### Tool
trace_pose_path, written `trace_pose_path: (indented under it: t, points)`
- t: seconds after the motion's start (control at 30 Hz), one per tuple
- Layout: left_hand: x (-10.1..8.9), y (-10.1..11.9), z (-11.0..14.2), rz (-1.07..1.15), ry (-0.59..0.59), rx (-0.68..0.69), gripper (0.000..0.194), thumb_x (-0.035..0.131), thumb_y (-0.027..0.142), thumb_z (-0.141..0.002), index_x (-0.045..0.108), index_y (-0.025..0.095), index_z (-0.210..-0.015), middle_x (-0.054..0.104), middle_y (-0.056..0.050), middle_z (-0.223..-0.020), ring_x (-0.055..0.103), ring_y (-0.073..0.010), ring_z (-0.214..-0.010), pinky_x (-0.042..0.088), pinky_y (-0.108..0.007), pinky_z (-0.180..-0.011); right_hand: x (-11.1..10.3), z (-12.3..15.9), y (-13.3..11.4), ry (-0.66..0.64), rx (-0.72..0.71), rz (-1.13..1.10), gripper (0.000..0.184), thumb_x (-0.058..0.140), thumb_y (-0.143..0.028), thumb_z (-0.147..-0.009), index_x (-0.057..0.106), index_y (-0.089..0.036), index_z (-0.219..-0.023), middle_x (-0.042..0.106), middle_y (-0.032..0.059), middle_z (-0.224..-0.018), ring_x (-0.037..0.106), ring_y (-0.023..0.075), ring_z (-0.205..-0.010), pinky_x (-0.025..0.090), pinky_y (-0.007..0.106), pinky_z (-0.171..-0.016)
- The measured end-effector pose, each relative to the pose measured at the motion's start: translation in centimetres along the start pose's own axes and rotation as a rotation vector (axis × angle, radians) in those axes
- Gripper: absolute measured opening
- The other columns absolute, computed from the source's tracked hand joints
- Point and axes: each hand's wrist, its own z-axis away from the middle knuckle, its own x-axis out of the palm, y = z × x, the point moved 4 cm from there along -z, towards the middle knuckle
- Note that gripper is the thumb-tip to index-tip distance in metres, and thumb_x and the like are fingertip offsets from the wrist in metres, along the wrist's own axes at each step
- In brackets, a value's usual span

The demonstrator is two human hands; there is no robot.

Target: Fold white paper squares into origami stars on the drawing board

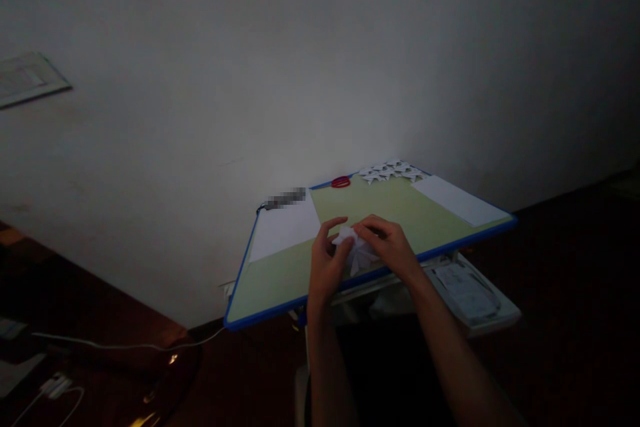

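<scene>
I'm in what looks like a home: plain wall (320,67), small blue-edged surface (370,207), trailing white cable (150,347).

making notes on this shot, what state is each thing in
White paper: folded, held by the left hand and right hand
White pieces: folded, grouped at the far right corner
Left sheet: lying flat
Right sheet: lying flat
Red item: lying by the far edge
Tray: sticking out below the table

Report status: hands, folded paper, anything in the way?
Left hand, right hand: both on white folded paper. Paper by near edge of table. Red looped item and small folded pieces at far edge, apart from hands.
</scene>
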Motion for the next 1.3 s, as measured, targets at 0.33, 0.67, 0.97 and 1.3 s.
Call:
trace_pose_path:
  t: [0.33,0.67,0.97,1.3]
  points:
    - [0.1,0.0,0.1,0.009,-0.020,0.001,0.043,0.071,0.026,-0.080,0.063,0.019,-0.122,0.067,0.000,-0.079,0.054,-0.0114,-0.059,0.041,-0.020,-0.055,-0.1,0.1,-0.5,0.024,-0.042,0.033,0.020,0.065,-0.034,-0.092,0.071,-0.020,-0.080,0.064,0.0016,-0.081,0.059,0.0169,-0.076,0.045,0.028,-0.070]
    - [-0.3,-0.8,-0.1,0.040,0.043,-0.032,0.046,0.075,0.030,-0.079,0.060,0.019,-0.121,0.066,0.002,-0.074,0.059,-0.0115,-0.059,0.044,-0.019,-0.055,-0.2,0.1,-0.4,0.069,-0.012,-0.021,0.023,0.066,-0.041,-0.090,0.073,-0.020,-0.084,0.070,0.0034,-0.086,0.063,0.0194,-0.083,0.050,0.029,-0.075]
    - [-1.0,-1.4,-0.3,0.213,0.189,-0.032,0.066,0.082,0.041,-0.076,0.054,0.018,-0.131,0.072,-0.001,-0.074,0.069,-0.0157,-0.067,0.051,-0.023,-0.064,-0.3,0.3,0.6,0.094,0.118,-0.129,0.028,0.078,-0.046,-0.078,0.071,-0.021,-0.086,0.073,0.0031,-0.082,0.068,0.0211,-0.078,0.054,0.031,-0.072]
    - [-0.8,-1.1,-0.3,0.146,0.162,-0.031,0.055,0.084,0.038,-0.073,0.063,0.019,-0.120,0.077,-0.008,-0.097,0.073,-0.0198,-0.079,0.057,-0.028,-0.070,-0.2,0.3,0.4,0.100,0.126,-0.173,0.029,0.079,-0.048,-0.077,0.070,-0.021,-0.086,0.074,0.0038,-0.083,0.069,0.0215,-0.079,0.055,0.031,-0.070]
